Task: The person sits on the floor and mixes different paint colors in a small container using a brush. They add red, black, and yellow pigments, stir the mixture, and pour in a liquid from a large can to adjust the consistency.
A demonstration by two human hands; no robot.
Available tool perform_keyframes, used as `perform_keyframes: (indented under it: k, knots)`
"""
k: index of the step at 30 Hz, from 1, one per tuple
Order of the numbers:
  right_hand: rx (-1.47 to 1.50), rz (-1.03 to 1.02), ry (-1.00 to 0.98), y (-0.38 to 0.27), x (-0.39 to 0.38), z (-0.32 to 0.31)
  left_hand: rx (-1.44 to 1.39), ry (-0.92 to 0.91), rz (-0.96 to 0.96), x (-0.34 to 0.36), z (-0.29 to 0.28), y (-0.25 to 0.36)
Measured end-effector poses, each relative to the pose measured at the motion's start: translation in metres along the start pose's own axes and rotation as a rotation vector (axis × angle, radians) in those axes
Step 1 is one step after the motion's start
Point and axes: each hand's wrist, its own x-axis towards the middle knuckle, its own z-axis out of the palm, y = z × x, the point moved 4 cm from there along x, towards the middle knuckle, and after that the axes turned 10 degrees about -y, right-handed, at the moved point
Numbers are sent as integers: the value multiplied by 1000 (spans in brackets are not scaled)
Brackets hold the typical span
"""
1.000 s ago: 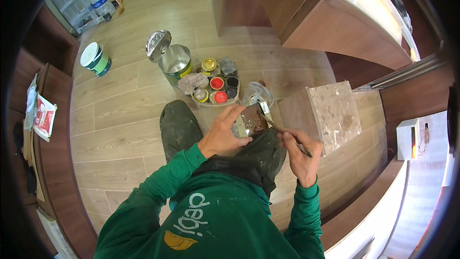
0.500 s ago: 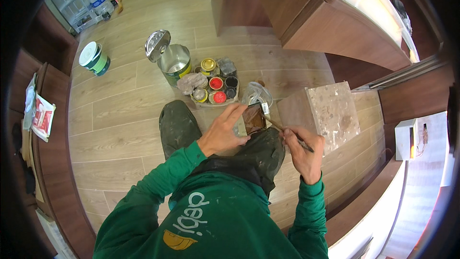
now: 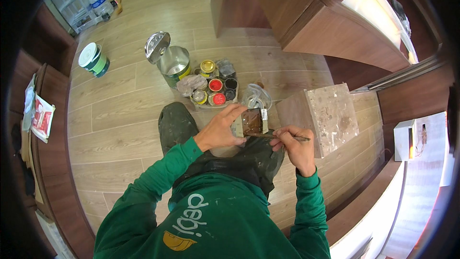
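Observation:
My left hand (image 3: 222, 128) is closed around the left side of a small square container (image 3: 251, 121) with pale walls and glossy dark brown paint or stain inside. It sits above my thighs, tilted so that its inside shows. In my right hand (image 3: 297, 146) is a thin brush (image 3: 265, 135), pinched between thumb and fingers. The brush lies nearly level, its handle end out past the hand on the right and its tip at the container's lower edge. Too little of the bristles shows to tell their shape.
Beyond my knees, several small paint tins (image 3: 215, 85) share a tray beside a large open can (image 3: 175, 62) with a raised lid. A clear plastic cup (image 3: 256, 97) stands next to them. To the right is a stained box-like block (image 3: 331, 115); a lidded bucket (image 3: 94, 59) stands far left.
My right hand has moved slightly left and down, and the brush has swung from slanting to nearly level, its tip now at the container's lower edge. The container has turned a little.

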Motion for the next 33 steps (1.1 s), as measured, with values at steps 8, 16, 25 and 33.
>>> perform_keyframes:
  k: [8, 16, 25, 33]
  knots:
    - [123, -110, -88, 11, -6, 0, -137, -26, -103, -9, -10, -17]
    - [-28, -254, -80, 9, -9, 5, -145, -89, -173, -9, -19, -12]
    - [-159, -355, -58, -1, -15, 8, -82, -35, -73, -6, -21, -10]
    - [-202, -421, -8, -10, -16, 13, -96, -29, -86, -5, -25, -2]
